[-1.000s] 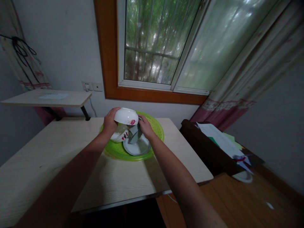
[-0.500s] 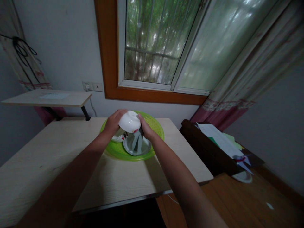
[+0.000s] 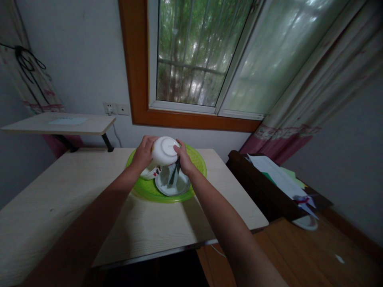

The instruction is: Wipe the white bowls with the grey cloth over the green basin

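Note:
A white bowl is held between my two hands over a green basket, tilted with its base toward me. My left hand is closed on its left side. On the other side, my right hand grips the bowl, its thumb on the base. A pale cloth-like piece with a dark stripe hangs below the bowl near my right fingers; its upper part is hidden. Under my left hand sits another white bowl with a red and dark pattern. Beside that one, a shallow pale dish rests in the green basket.
The basket stands on a light wooden table below a window. A raised shelf with a paper on it is at the left. To the right, a dark brown piece of furniture holds papers.
My hands have turned the bowl so its base faces me more, and it has shifted slightly right. My right thumb now lies on the base. The hanging cloth-like piece has changed shape.

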A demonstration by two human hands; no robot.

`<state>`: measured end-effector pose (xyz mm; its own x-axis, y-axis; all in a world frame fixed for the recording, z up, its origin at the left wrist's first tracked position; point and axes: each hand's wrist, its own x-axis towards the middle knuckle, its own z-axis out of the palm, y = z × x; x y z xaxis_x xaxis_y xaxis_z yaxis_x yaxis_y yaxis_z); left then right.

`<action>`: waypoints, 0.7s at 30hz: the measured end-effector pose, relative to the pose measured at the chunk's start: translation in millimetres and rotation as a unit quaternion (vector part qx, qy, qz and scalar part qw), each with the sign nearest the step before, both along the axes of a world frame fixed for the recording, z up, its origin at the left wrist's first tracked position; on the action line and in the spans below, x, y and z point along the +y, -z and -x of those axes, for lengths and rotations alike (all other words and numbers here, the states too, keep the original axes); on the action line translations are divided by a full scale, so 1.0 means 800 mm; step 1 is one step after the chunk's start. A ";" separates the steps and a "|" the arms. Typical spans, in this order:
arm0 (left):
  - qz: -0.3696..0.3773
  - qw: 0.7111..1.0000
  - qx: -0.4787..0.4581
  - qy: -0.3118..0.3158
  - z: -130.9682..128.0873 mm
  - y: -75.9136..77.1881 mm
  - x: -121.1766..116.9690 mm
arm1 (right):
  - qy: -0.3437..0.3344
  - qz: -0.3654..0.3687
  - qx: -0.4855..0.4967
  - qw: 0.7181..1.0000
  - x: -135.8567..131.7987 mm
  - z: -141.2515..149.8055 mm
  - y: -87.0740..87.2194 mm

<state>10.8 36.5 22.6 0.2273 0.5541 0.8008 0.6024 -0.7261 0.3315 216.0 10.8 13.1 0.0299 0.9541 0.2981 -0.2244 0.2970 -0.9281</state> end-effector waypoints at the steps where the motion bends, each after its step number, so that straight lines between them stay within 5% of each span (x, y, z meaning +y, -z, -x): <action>1: 0.011 1.000 -0.016 -0.004 -0.001 0.000 0.002 | 0.014 -0.012 -0.013 1.000 -0.001 -0.001 0.000; 5: 0.077 0.993 -0.085 -0.002 -0.005 0.002 0.007 | 0.088 -0.057 -0.077 0.992 -0.004 -0.006 -0.004; 11: 0.193 0.952 -0.209 0.113 -0.006 0.004 0.001 | 0.158 -0.125 -0.190 0.961 -0.007 -0.008 -0.003; 21: 0.195 0.957 -0.153 0.148 -0.003 0.022 0.019 | 0.141 -0.203 -0.337 0.909 -0.024 -0.007 -0.011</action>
